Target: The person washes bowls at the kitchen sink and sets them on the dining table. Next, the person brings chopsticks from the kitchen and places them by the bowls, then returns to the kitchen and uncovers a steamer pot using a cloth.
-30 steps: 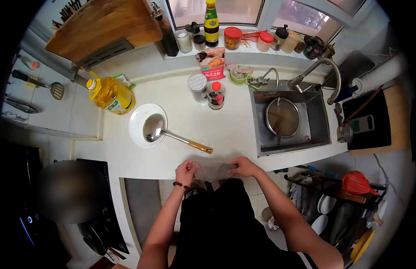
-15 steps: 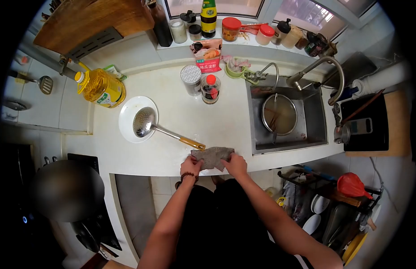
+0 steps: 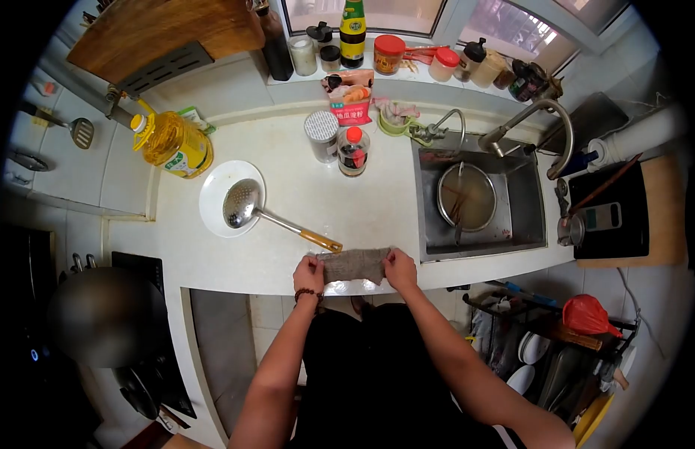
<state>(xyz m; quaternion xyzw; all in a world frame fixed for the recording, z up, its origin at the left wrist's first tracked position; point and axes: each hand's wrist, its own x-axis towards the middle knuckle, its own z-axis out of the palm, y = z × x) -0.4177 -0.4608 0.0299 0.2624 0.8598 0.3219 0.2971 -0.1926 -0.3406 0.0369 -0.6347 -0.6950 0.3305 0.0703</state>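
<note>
A grey-brown cloth (image 3: 353, 266) is stretched between my two hands at the front edge of the counter. My left hand (image 3: 308, 275) is closed on its left end, and my right hand (image 3: 400, 269) pinches the right end. Just beyond the cloth lies the wooden handle of a slotted skimmer (image 3: 242, 203), whose metal bowl rests on a white plate (image 3: 211, 218). The handle's tip is close to the cloth's upper edge. Wet, shiny counter shows below the cloth.
A steel sink (image 3: 512, 245) on the right holds a pot (image 3: 467, 196) of cloudy water under the faucet (image 3: 564, 123). Behind stand a red-capped bottle (image 3: 353, 153), a tin (image 3: 322, 138) and a red packet (image 3: 349, 97). An oil jug (image 3: 179, 146) stands back left; a wok (image 3: 108, 318) is lower left.
My hands have moved apart, pulling the crumpled cloth out into a flatter, wider strip. The view has shifted slightly.
</note>
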